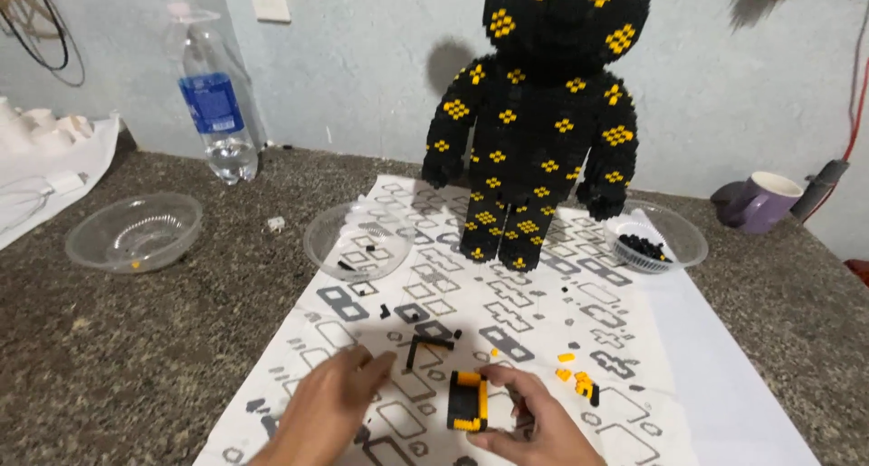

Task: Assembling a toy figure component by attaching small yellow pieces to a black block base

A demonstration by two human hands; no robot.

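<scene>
Head view. The landmark was the black-and-yellow block assembly [468, 401], a small rectangular sub-build lying on the printed instruction sheet [507, 312] near the bottom edge of the frame.

The right hand [534, 421] lay just right of the assembly, thumb and fingers closed lightly around its right side and lower corner, gripping it in place on the sheet. The left hand [330, 407] lay just left of the assembly, apart from it, palm down with fingers loosely extended and pressing on the sheet; it held nothing.

Just above the assembly lay a thin black bent strip of blocks [425, 347]. To the right of the assembly lay a few loose yellow blocks [575, 374]. Well above the assembly stood the large black figure with yellow diamond marks [534, 113], upright on the sheet against the wall. Above and left of the assembly was a clear bowl [359, 240] with a few black pieces; further left, an almost empty clear bowl [134, 233] and a water bottle [217, 104]. Above and right of the assembly, a clear bowl of black blocks [654, 240] and a purple mug [759, 200].

Step in hand, as judged: the sub-build was being steadied for the fitting of a further piece. The next move would call for the free left hand to pinch one small loose piece, align its studs exactly, and press down while the right hand resisted sliding.
</scene>
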